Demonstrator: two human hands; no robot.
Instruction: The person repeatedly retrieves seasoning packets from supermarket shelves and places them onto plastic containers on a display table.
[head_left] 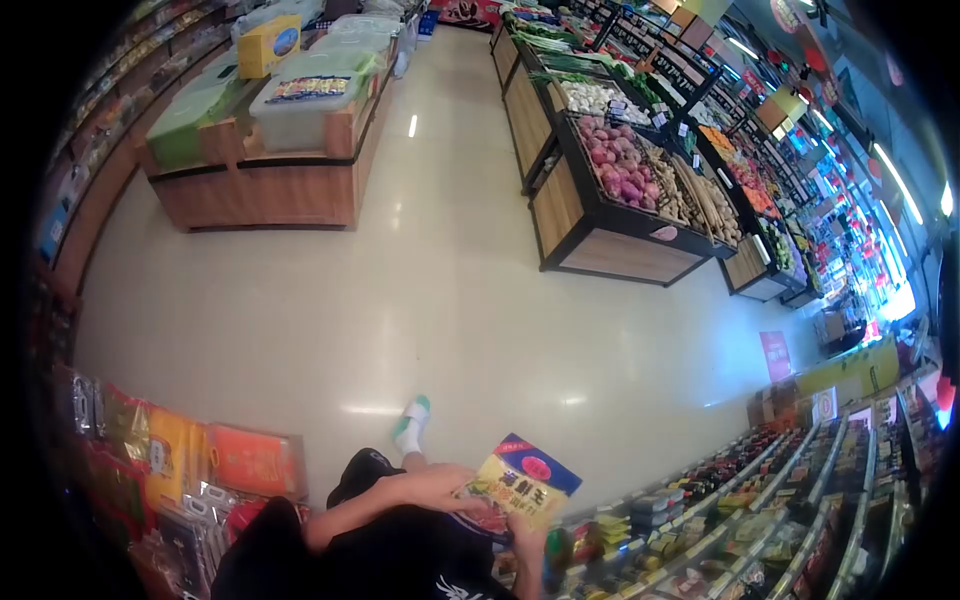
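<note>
A flat packet (530, 475) in yellow, blue and red, with printed characters, is held in front of the body at the bottom centre. My left hand (445, 490) reaches across from the left and grips the packet's left edge. At the packet's lower right edge, my right hand (527, 535) is closed on it. The packet is tilted, its printed face toward the camera. Parts of its lower side are hidden by the fingers.
Shelves of packaged goods (700, 520) run along the lower right. Hanging packets (255, 460) are at lower left. A wooden display counter (270, 190) with plastic bins stands upper left, and a vegetable stand (610, 250) upper right. Pale floor (430, 270) lies between them.
</note>
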